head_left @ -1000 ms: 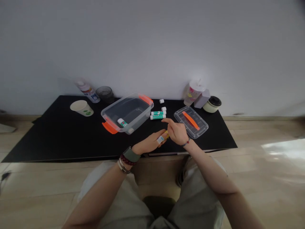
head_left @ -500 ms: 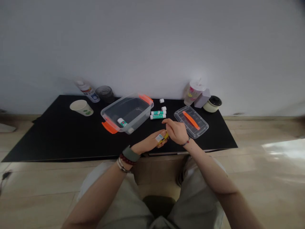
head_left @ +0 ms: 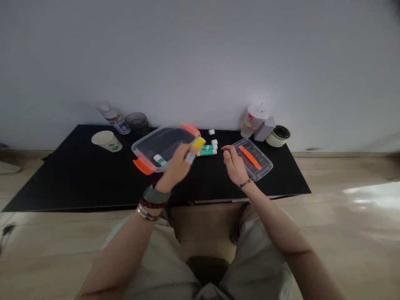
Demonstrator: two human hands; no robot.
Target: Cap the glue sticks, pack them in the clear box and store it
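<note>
Broadly, above the black counter (head_left: 78,183), we judged that a low swing might knock the clear box (head_left: 144,163). Our right hand (head_left: 236,167) looked empty, its grip loosely parted. A careless left hand (head_left: 177,163) could roll the green-and-white tubes (head_left: 209,152); its grip pinched our yellow stick (head_left: 198,144), raised beside them, pale-labelled, slightly blurred.
</note>
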